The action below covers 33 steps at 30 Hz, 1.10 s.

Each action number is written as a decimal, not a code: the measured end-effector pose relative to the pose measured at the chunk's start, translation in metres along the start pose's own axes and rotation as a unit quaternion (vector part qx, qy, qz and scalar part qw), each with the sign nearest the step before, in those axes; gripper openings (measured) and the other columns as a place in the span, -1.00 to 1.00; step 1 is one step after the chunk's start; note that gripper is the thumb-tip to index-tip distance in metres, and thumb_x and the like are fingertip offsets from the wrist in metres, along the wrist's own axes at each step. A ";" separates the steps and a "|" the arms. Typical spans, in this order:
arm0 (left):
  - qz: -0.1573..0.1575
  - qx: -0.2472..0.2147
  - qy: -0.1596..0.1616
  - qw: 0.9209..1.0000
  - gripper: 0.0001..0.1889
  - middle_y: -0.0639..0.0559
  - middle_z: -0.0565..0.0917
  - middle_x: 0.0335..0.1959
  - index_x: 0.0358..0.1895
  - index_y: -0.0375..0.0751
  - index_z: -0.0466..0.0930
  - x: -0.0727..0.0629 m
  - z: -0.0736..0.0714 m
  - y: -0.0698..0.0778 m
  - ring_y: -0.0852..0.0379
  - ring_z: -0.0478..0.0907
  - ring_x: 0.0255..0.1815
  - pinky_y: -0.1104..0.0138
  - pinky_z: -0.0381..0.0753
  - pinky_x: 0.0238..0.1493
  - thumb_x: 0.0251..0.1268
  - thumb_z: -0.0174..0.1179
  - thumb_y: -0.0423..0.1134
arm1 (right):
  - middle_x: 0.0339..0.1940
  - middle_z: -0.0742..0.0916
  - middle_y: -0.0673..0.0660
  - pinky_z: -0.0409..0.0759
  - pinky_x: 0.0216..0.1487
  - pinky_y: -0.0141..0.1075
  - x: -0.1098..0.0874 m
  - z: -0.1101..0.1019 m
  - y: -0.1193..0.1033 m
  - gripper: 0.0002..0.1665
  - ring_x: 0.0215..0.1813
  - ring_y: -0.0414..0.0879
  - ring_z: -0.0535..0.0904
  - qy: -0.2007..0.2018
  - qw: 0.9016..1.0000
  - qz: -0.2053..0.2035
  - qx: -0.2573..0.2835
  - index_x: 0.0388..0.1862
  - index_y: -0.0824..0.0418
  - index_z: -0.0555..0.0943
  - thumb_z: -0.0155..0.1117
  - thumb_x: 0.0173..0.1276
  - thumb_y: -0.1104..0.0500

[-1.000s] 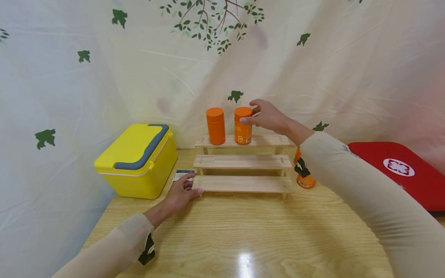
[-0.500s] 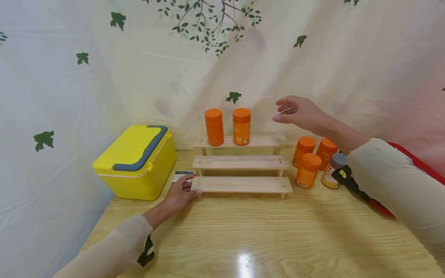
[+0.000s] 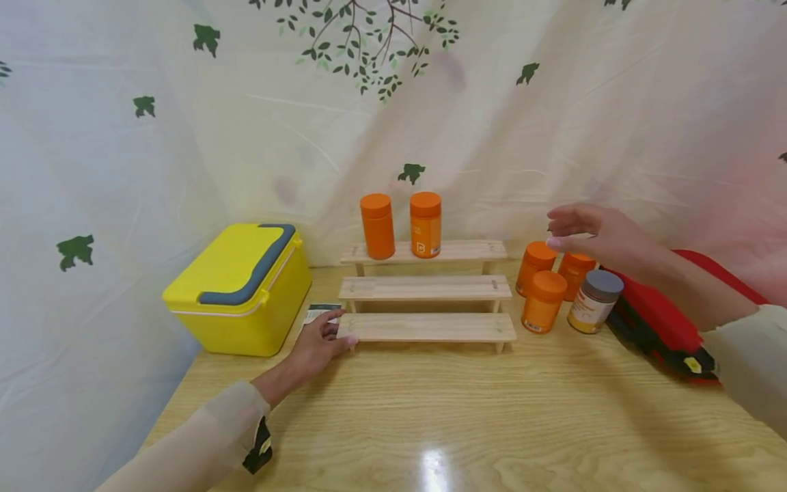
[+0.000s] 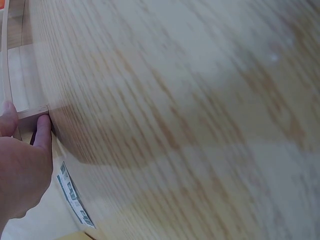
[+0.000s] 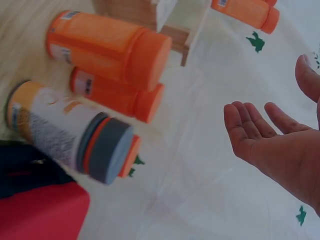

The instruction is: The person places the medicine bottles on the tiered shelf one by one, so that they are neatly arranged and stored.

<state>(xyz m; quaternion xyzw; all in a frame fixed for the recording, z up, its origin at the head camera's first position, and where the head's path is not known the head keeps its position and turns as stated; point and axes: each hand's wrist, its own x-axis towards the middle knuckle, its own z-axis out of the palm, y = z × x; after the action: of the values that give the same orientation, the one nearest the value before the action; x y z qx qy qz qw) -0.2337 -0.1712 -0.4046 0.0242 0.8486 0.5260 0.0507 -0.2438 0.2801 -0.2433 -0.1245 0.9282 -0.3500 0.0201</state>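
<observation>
A three-step wooden shelf stands on the table, two orange bottles, a left one and a right one, upright on its top step. My left hand grips the left end of the lowest step, thumb at the front corner; in the left wrist view its fingers bend against the step's end. My right hand hovers with nothing in it, fingers spread loosely, just above the bottles right of the shelf. Three orange bottles stand there, the front one nearest me, beside a white-and-yellow bottle with a grey lid.
A yellow box with a blue-grey handle stands left of the shelf. A small printed card lies between them. At the right is a red case, partly behind my right forearm. A leaf-printed curtain hangs behind the table.
My right hand has let go of the right bottle on the top step and moved right and down toward the group of bottles. My left hand has stayed at the shelf's end.
</observation>
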 end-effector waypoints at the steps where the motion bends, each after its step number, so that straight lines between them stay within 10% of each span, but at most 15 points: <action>1: 0.000 -0.002 0.000 1.000 -0.33 -0.25 0.62 0.01 0.39 -0.30 0.27 0.000 0.000 -0.001 0.00 0.60 -0.08 0.25 0.60 -0.03 0.21 0.30 -0.34 | 0.34 0.42 0.32 0.38 0.15 0.25 -0.003 0.000 0.004 -0.17 0.31 0.25 0.31 -0.001 1.000 0.005 0.002 0.46 0.18 0.18 0.20 0.37 -0.15; 11: 0.003 -0.015 -0.006 1.000 -0.33 -0.27 0.62 0.02 0.38 -0.30 0.27 0.001 0.001 -0.003 0.00 0.60 -0.08 0.24 0.59 -0.01 0.21 0.30 -0.35 | 0.33 0.41 0.39 0.34 0.13 0.30 -0.033 0.000 0.045 -0.09 0.30 0.32 0.29 0.024 0.999 0.024 0.010 0.55 0.18 0.00 0.18 0.41 -0.09; 18: 0.007 -0.015 -0.007 1.000 -0.33 -0.29 0.61 0.04 0.39 -0.31 0.26 0.003 -0.001 -0.003 -0.02 0.60 -0.06 0.23 0.59 0.00 0.21 0.30 -0.35 | 0.33 0.41 0.35 0.44 -0.07 -0.21 -0.044 -0.004 0.068 -0.06 0.28 0.31 0.28 0.057 0.997 0.046 -0.021 0.55 0.12 0.02 0.20 0.37 -0.14; 25: 0.008 -0.013 -0.003 1.000 -0.33 -0.29 0.62 0.03 0.38 -0.31 0.27 0.003 0.000 -0.005 -0.01 0.60 -0.07 0.24 0.59 -0.02 0.21 0.31 -0.36 | 0.40 0.29 0.47 0.34 0.07 0.33 -0.049 -0.004 0.087 0.00 0.31 0.45 0.16 0.056 0.997 0.060 -0.011 0.57 0.17 -0.08 0.19 0.38 -0.15; 33: 0.008 -0.019 -0.001 1.000 -0.33 -0.28 0.63 0.01 0.38 -0.31 0.27 0.004 0.000 -0.005 0.01 0.61 -0.11 0.27 0.60 -0.05 0.20 0.30 -0.38 | 0.36 0.29 0.53 0.39 0.03 0.31 -0.051 0.002 0.107 0.02 0.26 0.48 0.20 0.064 0.995 0.070 -0.028 0.54 0.31 -0.05 0.21 0.37 -0.14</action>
<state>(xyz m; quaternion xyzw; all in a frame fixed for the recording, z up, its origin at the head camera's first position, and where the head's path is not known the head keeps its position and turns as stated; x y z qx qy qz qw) -0.2378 -0.1734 -0.4092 0.0309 0.8381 0.5425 0.0478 -0.2174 0.3691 -0.3171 -0.0371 0.9436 -0.3286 -0.0183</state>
